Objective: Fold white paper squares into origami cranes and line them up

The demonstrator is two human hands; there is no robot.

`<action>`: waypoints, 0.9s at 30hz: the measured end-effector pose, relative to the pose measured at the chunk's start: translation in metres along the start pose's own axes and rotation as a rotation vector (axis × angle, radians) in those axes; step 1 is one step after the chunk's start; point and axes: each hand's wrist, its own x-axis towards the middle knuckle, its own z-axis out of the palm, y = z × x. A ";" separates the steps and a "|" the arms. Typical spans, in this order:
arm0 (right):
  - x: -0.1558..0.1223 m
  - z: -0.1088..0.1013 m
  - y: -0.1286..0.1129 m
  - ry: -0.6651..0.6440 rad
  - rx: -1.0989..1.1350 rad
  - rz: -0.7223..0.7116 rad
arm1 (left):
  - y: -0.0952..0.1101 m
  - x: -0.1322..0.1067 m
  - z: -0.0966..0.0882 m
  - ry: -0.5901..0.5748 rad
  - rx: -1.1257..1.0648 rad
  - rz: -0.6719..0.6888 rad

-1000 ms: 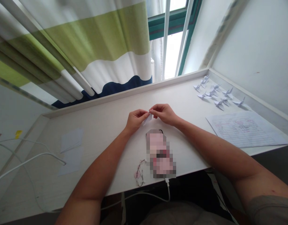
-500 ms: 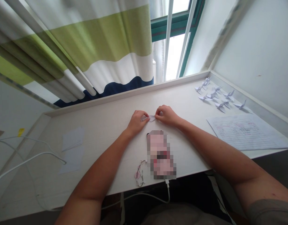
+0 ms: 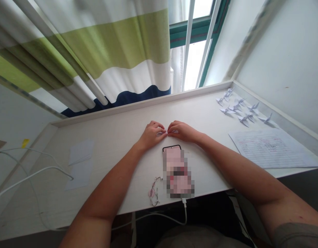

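Note:
My left hand (image 3: 150,134) and my right hand (image 3: 181,131) rest on the white desk (image 3: 117,137), with their fingertips meeting just beyond the phone (image 3: 177,170). Both hands have bent fingers pressing down on a small piece of folded white paper. The fingers cover almost all of that paper. Both forearms reach in from the near edge of the desk.
A beaded bracelet (image 3: 153,191) lies left of the phone, and a charging cable (image 3: 186,210) hangs from it. Several folded paper cranes (image 3: 238,108) stand at the far right above a lined sheet (image 3: 274,148). White paper squares (image 3: 80,153) and a white cable (image 3: 32,174) lie on the left.
The hands came down from holding the folded paper just above the desk to pressing it flat on the surface. The fingertips closed in over it.

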 end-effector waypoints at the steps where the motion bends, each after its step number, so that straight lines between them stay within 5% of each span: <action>1: 0.000 0.000 0.000 0.007 -0.003 0.009 | 0.000 0.000 0.000 -0.004 -0.007 0.002; 15: 0.004 0.006 0.005 0.018 -0.104 0.027 | -0.002 0.002 0.002 -0.013 -0.019 -0.029; 27: 0.008 0.013 0.002 0.133 -0.076 0.233 | 0.003 0.004 0.010 0.086 -0.242 -0.306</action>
